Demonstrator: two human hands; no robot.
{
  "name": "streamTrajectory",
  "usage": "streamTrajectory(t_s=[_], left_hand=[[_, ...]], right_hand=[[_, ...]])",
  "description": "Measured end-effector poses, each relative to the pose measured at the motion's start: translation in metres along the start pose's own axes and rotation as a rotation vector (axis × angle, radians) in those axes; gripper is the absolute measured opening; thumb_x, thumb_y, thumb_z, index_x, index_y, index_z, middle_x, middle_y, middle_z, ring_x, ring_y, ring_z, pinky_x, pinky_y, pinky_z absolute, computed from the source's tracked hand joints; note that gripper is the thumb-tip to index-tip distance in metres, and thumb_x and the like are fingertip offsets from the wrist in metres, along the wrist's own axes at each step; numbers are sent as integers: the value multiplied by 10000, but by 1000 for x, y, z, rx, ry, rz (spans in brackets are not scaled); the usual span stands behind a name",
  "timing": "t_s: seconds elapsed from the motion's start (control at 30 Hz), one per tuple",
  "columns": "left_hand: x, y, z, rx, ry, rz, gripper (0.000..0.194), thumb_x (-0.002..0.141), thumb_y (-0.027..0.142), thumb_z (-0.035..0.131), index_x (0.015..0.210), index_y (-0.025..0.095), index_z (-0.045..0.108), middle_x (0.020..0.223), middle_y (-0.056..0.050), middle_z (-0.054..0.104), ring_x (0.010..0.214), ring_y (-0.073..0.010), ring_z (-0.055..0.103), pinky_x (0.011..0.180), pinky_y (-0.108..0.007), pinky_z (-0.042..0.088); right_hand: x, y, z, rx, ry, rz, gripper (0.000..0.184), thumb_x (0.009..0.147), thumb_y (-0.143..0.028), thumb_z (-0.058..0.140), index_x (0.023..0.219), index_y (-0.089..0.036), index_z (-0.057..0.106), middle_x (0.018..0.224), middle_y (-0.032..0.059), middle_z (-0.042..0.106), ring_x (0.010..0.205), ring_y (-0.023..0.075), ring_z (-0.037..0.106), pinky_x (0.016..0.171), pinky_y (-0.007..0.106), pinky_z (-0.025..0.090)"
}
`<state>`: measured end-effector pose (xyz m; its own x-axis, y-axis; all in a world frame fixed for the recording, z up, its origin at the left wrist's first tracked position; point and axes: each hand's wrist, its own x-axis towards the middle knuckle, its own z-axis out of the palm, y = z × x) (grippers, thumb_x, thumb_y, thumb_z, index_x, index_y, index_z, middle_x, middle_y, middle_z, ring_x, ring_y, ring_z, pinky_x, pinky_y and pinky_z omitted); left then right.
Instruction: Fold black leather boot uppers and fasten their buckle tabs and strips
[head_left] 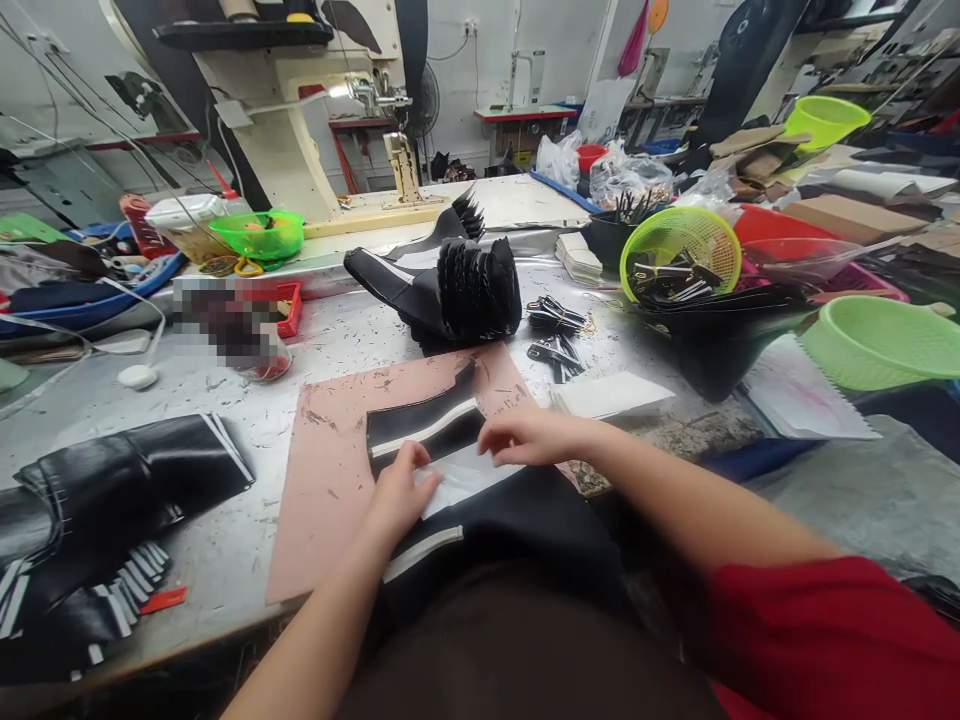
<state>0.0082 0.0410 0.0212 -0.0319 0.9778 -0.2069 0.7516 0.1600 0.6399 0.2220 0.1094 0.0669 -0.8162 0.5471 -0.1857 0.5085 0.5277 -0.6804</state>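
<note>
one thin white sheet [469,482] lies between our fingers, a little see-through and creased near the left ones. our left hand [403,490] is at its left end, thumb and forefinger bent towards each other; our right hand [531,440] is at its upper right edge, fingers curled inwards. we cannot tell whether either set of fingers pinches the sheet or only presses it down.

just beyond our fingertips a black piece [420,412] lies flat on a pink board [319,500], with a white strip [429,431] running across it. closer to us than our fingers, a near piece [525,515], also black, drapes towards our body.

we judge the sheet to be light and limp, apt to wrinkle or slide when pushed from one side, and perhaps easy to tear. we do best to hold it by opposite ends, with the flats of the fingertips, and to keep the pull even. the black piece looks soft but thicker, so it should bend without harm; we would hold it by its outer edge, clear of the strip.

farther beyond our fingers sits a stack [480,288] of black parts, with bundled tabs [556,316] on its right. just past the right fingers lie white papers [619,395]; well left of the left fingers is a glossy pile [142,460].
</note>
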Motion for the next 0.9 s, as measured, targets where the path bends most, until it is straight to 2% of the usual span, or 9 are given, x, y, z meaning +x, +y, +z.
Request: streamTrajectory(t_s=[0.07,0.17,0.23,0.33,0.4,0.47,0.67,0.8,0.9], left_hand=[[-2,2,0,53,-10,3,159,695,243,561,770,220,423,771,24,584,761,-165,583,661,-251,421],[-8,2,-2,214,-46,108,102,740,231,546,817,220,480,764,19,592,711,-157,579,627,-246,418],[-13,1,-4,381,-9,273,94,772,215,526,866,217,523,842,-13,599,763,-172,576,650,-264,420],[-19,-5,-7,583,84,631,131,815,193,495,918,216,571,1011,-53,594,934,-211,542,778,-322,397],[-22,-12,-11,621,40,855,182,853,176,444,965,222,579,1040,-35,610,983,-198,526,826,-327,369],[-25,-22,-17,609,-45,973,250,876,152,398,1057,227,553,1067,-15,620,1013,-168,522,841,-311,355],[-36,-54,-36,529,-59,896,325,856,156,404,1142,251,525,1135,-9,606,1095,-150,508,960,-336,291],[-44,-62,-34,521,-39,851,346,814,132,408,1104,236,567,1116,-71,597,1104,-179,501,968,-358,328],[-46,-63,-28,509,6,838,334,792,128,424,1066,219,592,1111,-111,571,1082,-201,506,961,-378,360]], right_hand=[[16,-1,10,104,-62,-129,177,745,-134,563,914,-161,610,848,19,626,762,111,571,678,204,437],[32,3,33,-35,6,-229,121,753,-128,563,852,-147,630,826,36,605,746,117,554,688,218,440],[34,7,47,-188,97,-306,125,787,-154,530,859,-138,631,823,55,586,712,123,531,661,230,440],[29,12,59,-389,205,-416,217,859,-222,431,914,-131,621,823,79,581,714,150,499,650,265,440],[26,13,62,-464,249,-471,275,890,-258,375,960,-139,612,870,88,592,773,167,483,707,289,437],[24,14,63,-497,260,-506,301,902,-274,351,1029,-150,595,958,88,592,845,177,467,773,306,425],[24,6,55,-587,102,-477,354,886,-289,383,1218,-220,484,1078,87,544,915,202,447,809,354,404],[35,-18,47,-654,-40,-393,297,869,-240,386,1092,-185,575,929,103,562,788,194,477,684,322,422],[47,-32,51,-593,-79,-380,273,846,-215,420,1052,-167,592,885,94,553,782,188,493,677,299,423]])
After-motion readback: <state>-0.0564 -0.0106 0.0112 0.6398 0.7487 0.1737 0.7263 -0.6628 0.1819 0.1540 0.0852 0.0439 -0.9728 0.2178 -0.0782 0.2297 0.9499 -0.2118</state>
